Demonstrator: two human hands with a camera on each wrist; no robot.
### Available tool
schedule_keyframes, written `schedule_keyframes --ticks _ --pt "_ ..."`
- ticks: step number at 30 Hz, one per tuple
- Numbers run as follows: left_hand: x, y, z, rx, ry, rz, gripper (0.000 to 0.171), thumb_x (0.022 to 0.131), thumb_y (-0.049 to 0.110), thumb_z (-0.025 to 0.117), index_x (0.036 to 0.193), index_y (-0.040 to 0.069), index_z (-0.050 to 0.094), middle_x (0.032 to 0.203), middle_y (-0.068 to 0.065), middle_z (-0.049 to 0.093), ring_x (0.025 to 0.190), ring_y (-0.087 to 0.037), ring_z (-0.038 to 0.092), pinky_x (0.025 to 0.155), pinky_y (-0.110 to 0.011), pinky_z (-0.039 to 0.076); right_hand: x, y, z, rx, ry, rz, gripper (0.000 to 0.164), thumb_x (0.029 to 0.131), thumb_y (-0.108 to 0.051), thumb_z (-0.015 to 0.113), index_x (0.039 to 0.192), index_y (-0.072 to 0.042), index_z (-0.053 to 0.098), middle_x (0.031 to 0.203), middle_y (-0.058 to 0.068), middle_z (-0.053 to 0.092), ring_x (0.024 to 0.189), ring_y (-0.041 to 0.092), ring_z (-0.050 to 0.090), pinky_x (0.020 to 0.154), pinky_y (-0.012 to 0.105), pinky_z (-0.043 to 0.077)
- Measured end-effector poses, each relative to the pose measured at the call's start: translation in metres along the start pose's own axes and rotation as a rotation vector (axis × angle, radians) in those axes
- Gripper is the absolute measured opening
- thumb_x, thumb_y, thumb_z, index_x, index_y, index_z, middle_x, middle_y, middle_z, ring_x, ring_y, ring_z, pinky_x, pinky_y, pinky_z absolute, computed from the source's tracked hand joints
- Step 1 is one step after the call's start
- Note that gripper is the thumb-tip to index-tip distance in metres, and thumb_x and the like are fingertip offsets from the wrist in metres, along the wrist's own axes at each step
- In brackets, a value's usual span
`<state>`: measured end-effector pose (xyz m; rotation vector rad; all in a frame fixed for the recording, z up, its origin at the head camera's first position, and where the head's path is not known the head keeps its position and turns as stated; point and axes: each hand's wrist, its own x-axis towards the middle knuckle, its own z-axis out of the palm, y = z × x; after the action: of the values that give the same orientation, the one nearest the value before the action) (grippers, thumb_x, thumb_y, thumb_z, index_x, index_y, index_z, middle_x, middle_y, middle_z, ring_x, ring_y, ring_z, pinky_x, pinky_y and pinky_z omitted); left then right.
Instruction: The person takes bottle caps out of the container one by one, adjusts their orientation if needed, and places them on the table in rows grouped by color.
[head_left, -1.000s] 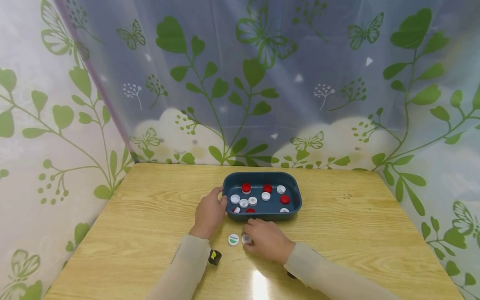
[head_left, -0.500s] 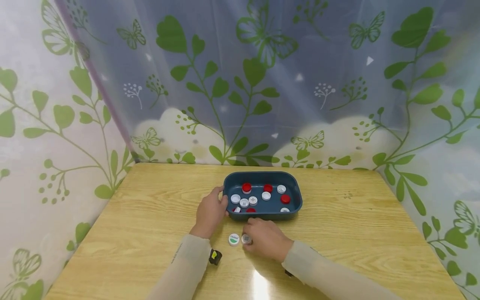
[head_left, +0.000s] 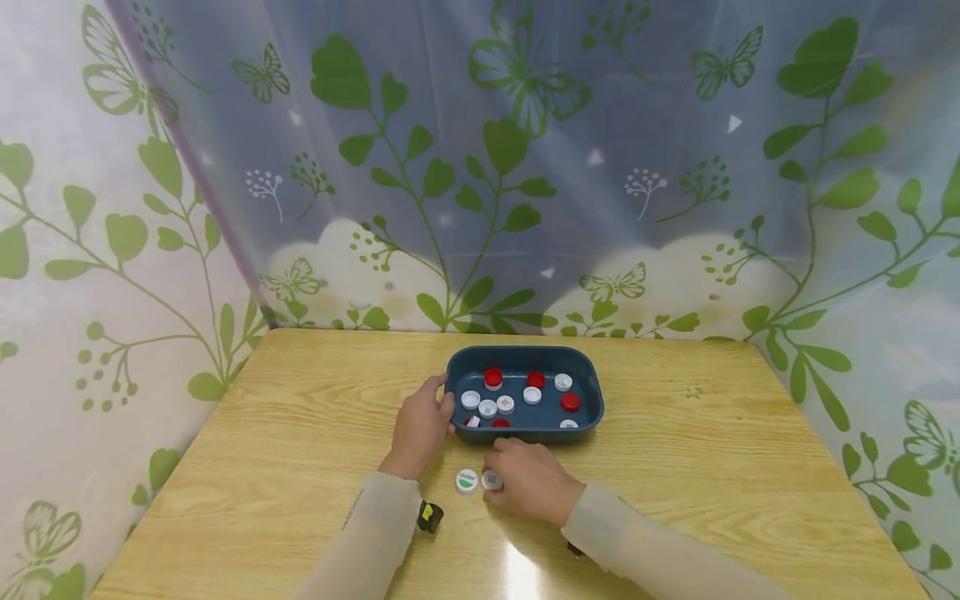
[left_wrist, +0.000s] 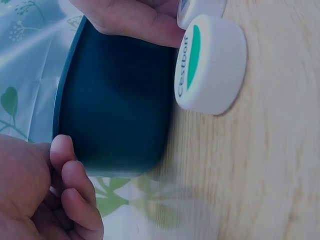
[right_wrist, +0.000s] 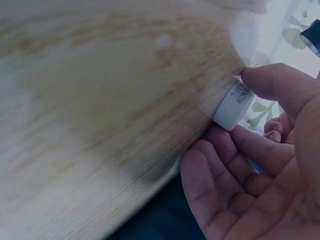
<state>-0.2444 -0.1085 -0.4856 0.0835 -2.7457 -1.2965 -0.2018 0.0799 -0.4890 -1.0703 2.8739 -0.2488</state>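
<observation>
In the head view my left hand (head_left: pixel 418 427) holds the left end of a dark blue rectangular tray (head_left: pixel 532 435); its curled fingers (left_wrist: pixel 72 167) touch the tray's end wall in the left wrist view. My right hand (head_left: pixel 534 481) is in front of the tray, pinching a white bottle cap (head_left: pixel 491 480) between thumb and finger. That cap (right_wrist: pixel 235 106) stays low at the wooden tabletop in the right wrist view, with printed characters on its top. Just left of it lies another white bottle cap (head_left: pixel 467 481), bearing green print and "Cestbon" lettering (left_wrist: pixel 187 62).
Several red and white bottle caps lie scattered inside the tray, among them a red cap (head_left: pixel 570 402) and a white cap (head_left: pixel 563 382). The wooden table (head_left: pixel 697 467) extends on both sides. A leaf-patterned curtain (head_left: pixel 450 167) borders its back and sides.
Both hands keep almost the same position, the left at the tray and the right at the cap. The view shifts only slightly.
</observation>
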Motion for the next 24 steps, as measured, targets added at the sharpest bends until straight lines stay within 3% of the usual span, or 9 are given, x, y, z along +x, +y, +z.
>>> schedule_keyframes --ticks 10,13,16,20,24 --pt "0.002 -0.003 0.000 0.023 0.018 0.018 0.042 0.106 0.018 0.058 0.146 0.007 0.056 0.066 0.000 0.062 0.053 -0.010 0.060 0.057 -0.029 0.047 0.001 0.002 -0.003 0.013 0.010 -0.009 0.020 0.086 -0.032 0.081 0.096 -0.017 0.075 0.086 -0.007 0.059 0.075 0.010 0.053 0.065 0.030 0.050" --pt "0.001 -0.003 0.000 0.029 0.015 0.020 0.043 0.106 0.018 0.058 0.146 0.006 0.056 0.066 -0.001 0.064 0.053 -0.010 0.060 0.057 -0.029 0.047 -0.001 0.004 -0.010 0.043 0.075 -0.028 0.015 0.088 -0.032 0.077 0.092 -0.018 0.071 0.083 -0.009 0.056 0.072 0.008 0.051 0.064 0.029 0.048" --pt "-0.001 -0.003 0.000 0.034 0.012 0.025 0.043 0.105 0.018 0.058 0.146 0.005 0.055 0.066 -0.002 0.064 0.052 -0.010 0.060 0.056 -0.029 0.045 -0.001 0.010 -0.024 0.053 0.203 -0.052 0.012 0.091 -0.030 0.074 0.090 -0.019 0.069 0.081 -0.011 0.058 0.068 0.005 0.050 0.061 0.024 0.046" --pt "-0.001 -0.002 0.000 0.040 0.015 0.024 0.043 0.105 0.019 0.058 0.147 0.006 0.055 0.065 0.000 0.064 0.053 -0.010 0.059 0.055 -0.029 0.045 0.003 0.030 -0.050 0.039 0.337 -0.022 0.012 0.092 -0.026 0.076 0.099 -0.016 0.072 0.084 -0.008 0.061 0.068 0.004 0.052 0.058 0.022 0.046" --pt "-0.001 -0.002 0.002 0.056 0.016 0.028 0.044 0.105 0.019 0.058 0.147 0.007 0.055 0.063 0.002 0.063 0.052 -0.009 0.060 0.055 -0.029 0.045 0.009 0.067 -0.068 -0.022 0.301 0.078 0.023 0.092 -0.024 0.077 0.110 -0.011 0.071 0.095 -0.001 0.064 0.079 0.014 0.059 0.069 0.032 0.052"
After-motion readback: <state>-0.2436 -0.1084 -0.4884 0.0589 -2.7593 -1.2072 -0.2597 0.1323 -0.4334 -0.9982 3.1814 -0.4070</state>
